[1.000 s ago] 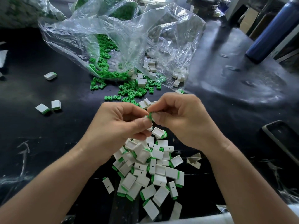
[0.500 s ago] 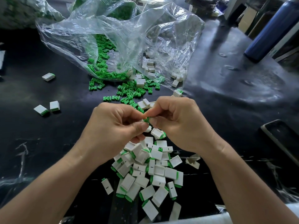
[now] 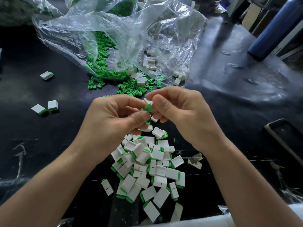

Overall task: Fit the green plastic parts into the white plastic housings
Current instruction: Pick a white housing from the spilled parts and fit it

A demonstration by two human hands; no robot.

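Over mid worktop [image 3: 49, 145], the grip of the left hand [image 3: 113, 118] pinched a green part [image 3: 148, 108] touching the white housing [image 3: 147, 101] pinched by the right hand [image 3: 180, 112].

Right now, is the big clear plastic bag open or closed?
Open. The clear plastic bag gapes at its mouth, and small green plastic parts spill from it onto the black table.
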